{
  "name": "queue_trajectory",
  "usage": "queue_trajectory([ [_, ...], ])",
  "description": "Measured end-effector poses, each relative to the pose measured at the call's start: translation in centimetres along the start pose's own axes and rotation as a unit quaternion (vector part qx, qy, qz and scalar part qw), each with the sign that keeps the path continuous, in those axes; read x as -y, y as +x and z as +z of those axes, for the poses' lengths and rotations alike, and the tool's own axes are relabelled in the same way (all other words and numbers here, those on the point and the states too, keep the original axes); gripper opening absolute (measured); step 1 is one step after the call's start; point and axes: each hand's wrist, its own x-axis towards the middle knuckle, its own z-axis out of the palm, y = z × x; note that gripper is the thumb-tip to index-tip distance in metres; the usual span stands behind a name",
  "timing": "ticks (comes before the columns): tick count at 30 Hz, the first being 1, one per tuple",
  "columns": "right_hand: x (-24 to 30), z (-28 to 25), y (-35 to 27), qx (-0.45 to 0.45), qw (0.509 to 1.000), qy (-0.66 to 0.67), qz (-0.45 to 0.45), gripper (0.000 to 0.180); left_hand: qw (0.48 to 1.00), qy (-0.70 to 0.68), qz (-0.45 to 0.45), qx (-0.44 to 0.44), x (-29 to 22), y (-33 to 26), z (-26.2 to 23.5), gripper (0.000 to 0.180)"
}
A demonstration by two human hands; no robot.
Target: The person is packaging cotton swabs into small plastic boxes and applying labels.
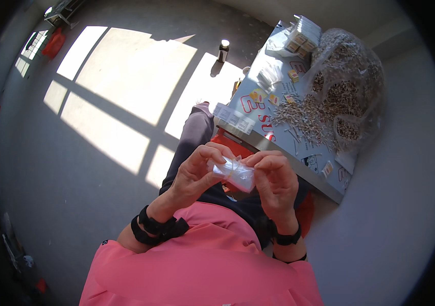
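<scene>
My left hand (196,171) and my right hand (278,186) meet in front of my body, above my lap. Between them is a bundle of clear plastic bags (239,176), folded together and bound around its middle by a thin yellowish band. Fingers and thumb of the left hand pinch the bundle's left end. On its upper right side, the right hand's thumb and fingertips pinch the bundle or its band; exactly which I cannot tell. Just beyond the hands, a printed sheet (234,119) lies over the near corner of the table (290,164).
Loose cotton swabs (307,120) are heaped on the table beside a large clear sack of swabs (347,84). Flat clear bags (270,75), small yellow cards (258,95) and stacked packs (304,34) lie farther back. A dark bottle (223,51) stands on the sunlit floor.
</scene>
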Motion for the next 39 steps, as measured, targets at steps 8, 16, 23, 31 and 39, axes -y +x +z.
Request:
queue_trajectory([
  [8, 0.5, 0.3, 0.8, -0.004, 0.978, -0.202, -0.061, 0.02, 0.998, 0.054, -0.014, 0.001, -0.1, 0.6, -0.2, 0.018],
  [16, -5.0, -0.8, -1.9, -0.052, 0.984, -0.026, 0.17, 0.014, 0.975, 0.108, -0.193, -0.022, 2.5, -0.1, -1.3, 0.047],
  [23, -10.4, -1.8, -6.4, 0.058, 0.947, 0.05, 0.313, 0.03, 0.928, 0.187, -0.322, -0.009, 7.5, -1.7, -4.6, 0.029],
  [31, -17.5, -10.0, 0.1, -0.261, 0.896, 0.145, 0.329, 0.025, 0.693, 0.691, -0.197, 0.057, 12.3, 0.6, -13.8, 0.042],
  [39, -24.8, -18.0, 14.9, -0.346, 0.89, 0.079, 0.286, 0.03, 0.651, 0.751, -0.096, 0.053, 16.0, 2.7, -17.5, 0.023],
])
